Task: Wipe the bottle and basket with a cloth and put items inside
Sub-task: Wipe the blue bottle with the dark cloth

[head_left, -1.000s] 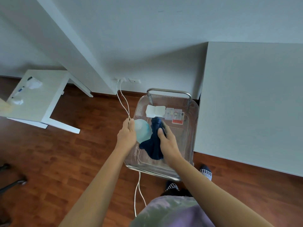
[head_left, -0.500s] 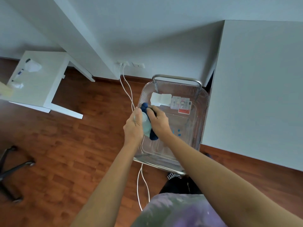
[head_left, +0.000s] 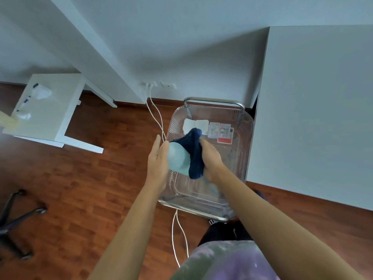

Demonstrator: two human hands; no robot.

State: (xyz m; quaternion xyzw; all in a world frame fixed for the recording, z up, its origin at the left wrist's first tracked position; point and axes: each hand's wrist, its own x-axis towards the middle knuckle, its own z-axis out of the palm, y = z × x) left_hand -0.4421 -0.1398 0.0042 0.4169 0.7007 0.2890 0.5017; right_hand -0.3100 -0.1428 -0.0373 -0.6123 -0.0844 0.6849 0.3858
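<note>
A pale blue-green bottle (head_left: 178,158) is held above the left side of a clear plastic basket (head_left: 245,138) with a metal frame. My left hand (head_left: 157,158) presses flat against the bottle's left side, fingers extended. My right hand (head_left: 210,156) grips a dark blue cloth (head_left: 194,152) wrapped over the bottle's right side and top. Inside the basket at the far end lie a white folded pad (head_left: 193,126), a small clear case (head_left: 220,130) and a red card (head_left: 224,140).
A large white cabinet (head_left: 312,110) stands right of the basket. A white side table (head_left: 46,112) with small items is at the left. White cables (head_left: 157,116) run from wall sockets down past the basket. A chair base (head_left: 14,219) is at the lower left.
The cloth has moved from the bottle's lower side up over its top and right side. My left hand's fingers have straightened against the bottle. The bottle tilted.
</note>
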